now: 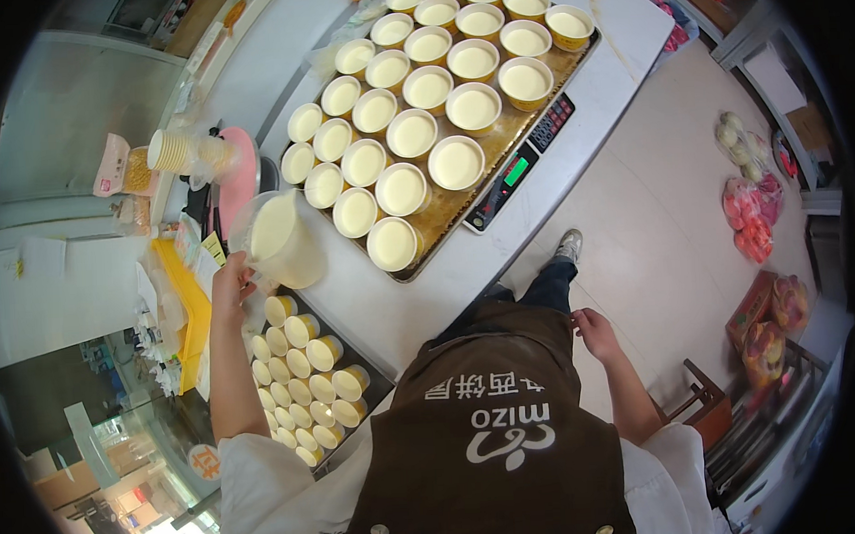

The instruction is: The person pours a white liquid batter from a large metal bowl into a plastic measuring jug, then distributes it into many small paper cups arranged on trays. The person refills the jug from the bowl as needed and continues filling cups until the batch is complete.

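My left hand [231, 286] grips the handle of a translucent plastic measuring jug [301, 251] that holds pale cream-coloured liquid. The jug's spout is at the left edge of a metal baking tray [497, 146], near the paper cups. Many paper cups [392, 243] filled with pale liquid stand in rows on that tray. A digital scale [515, 171] with a lit green display shows at the tray's right edge. Below the jug, a dark tray [364, 370] holds rows of paper cups [324, 352] that look empty. My right hand [596, 331] hangs beside the brown apron, its fingers loosely curled, with nothing visible in it.
Stacked paper cups [168, 151], a pink round item [241, 178] and a bag of yellow grains [137, 171] are at the left. A yellow plastic piece [190, 317] stands near my left forearm. Bagged produce [750, 210], a carton [751, 306] and a wooden stool [709, 405] are at the right.
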Demonstrator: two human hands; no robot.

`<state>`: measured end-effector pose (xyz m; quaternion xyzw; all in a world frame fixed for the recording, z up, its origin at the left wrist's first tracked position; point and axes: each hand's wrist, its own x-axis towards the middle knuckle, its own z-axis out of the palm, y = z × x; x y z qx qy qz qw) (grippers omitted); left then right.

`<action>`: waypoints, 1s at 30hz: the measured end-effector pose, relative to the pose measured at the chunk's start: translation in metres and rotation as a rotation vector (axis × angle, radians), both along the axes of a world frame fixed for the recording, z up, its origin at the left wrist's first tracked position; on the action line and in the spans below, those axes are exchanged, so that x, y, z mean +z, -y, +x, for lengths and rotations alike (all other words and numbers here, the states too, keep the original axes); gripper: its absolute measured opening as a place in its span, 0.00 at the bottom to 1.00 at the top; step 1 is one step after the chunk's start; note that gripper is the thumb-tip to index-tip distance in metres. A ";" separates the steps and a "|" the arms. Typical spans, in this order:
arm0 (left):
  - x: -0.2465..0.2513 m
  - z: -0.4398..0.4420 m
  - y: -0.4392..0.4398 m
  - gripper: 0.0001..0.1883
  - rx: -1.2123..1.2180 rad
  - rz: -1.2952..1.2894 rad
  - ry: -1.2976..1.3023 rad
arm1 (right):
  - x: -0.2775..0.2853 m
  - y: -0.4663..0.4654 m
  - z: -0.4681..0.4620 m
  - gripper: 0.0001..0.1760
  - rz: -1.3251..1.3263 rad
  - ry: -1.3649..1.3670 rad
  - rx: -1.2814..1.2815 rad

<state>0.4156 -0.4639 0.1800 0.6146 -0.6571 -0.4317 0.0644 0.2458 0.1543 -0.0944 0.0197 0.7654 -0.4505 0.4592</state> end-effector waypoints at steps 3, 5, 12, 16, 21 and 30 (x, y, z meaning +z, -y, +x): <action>-0.003 0.002 0.004 0.19 -0.034 0.015 -0.012 | -0.004 -0.004 0.000 0.23 0.030 -0.021 0.012; -0.003 0.005 0.009 0.19 -0.054 0.003 -0.004 | -0.007 -0.004 0.001 0.24 0.047 -0.022 0.019; -0.008 0.006 0.015 0.19 -0.040 -0.013 -0.017 | -0.016 -0.005 0.005 0.25 0.032 -0.035 0.020; -0.009 0.004 0.014 0.18 -0.033 -0.032 -0.013 | -0.018 -0.005 0.008 0.25 0.028 -0.007 -0.001; -0.006 0.000 0.010 0.19 -0.062 -0.030 -0.006 | -0.017 -0.003 0.008 0.25 0.022 -0.003 0.013; 0.000 -0.009 -0.002 0.19 -0.060 -0.070 0.038 | -0.019 -0.006 0.004 0.20 0.027 0.031 0.058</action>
